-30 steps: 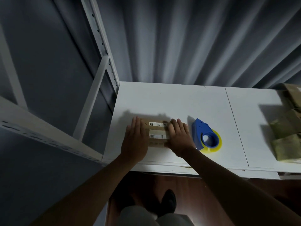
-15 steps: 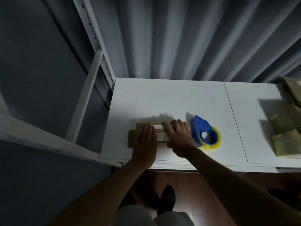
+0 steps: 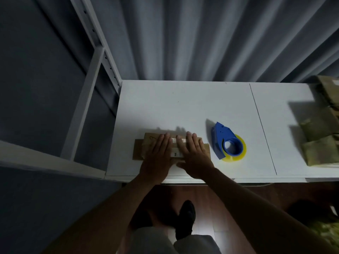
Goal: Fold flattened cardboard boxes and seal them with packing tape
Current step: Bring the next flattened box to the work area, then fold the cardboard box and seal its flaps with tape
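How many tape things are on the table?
1. The blue tape dispenser with its yellow roll sits on the white table, just right of the cardboard box that both hands press flat. Nothing suggests another, though the pile at the far right could hide one.

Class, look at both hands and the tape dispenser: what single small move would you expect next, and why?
Probably the right hand lifts off and reaches for the blue tape dispenser lying just beside it. Both hands lie flat on the cardboard box, the left hand can keep it pressed down, and the dispenser is untouched.
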